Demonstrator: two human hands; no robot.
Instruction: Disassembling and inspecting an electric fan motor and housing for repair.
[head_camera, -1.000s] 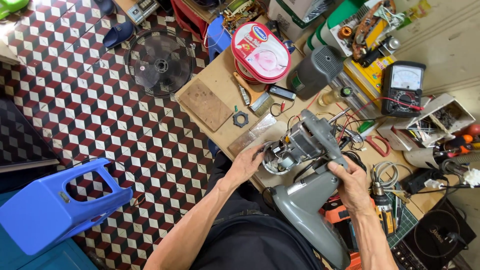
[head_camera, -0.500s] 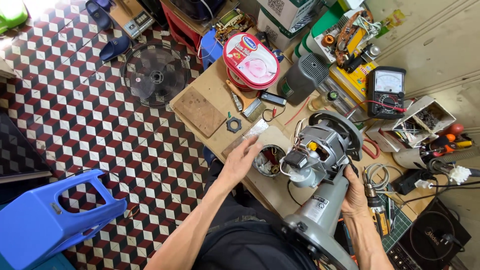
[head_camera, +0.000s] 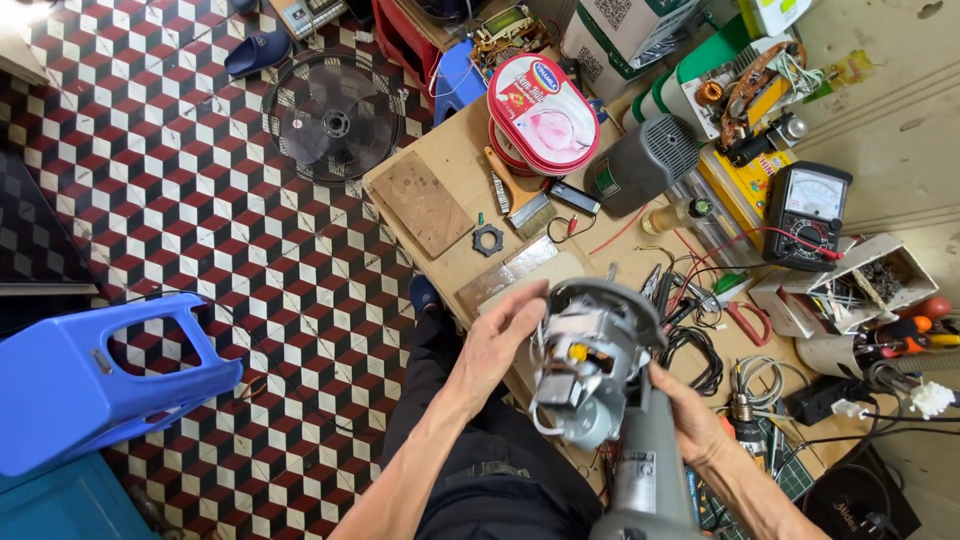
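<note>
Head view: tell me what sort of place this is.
Most likely a small appliance repair workshop. An analog multimeter sits on the cluttered workbench, a fan guard lies on the tiled floor, and both hands hold an opened grey fan motor.

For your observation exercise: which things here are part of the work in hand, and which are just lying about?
In hand:
fan motor
grey stand
left hand, on the motor
right hand, on the stand

Lying about:
fan grille
multimeter
pink tub
blue stool
wooden board
brush
</note>
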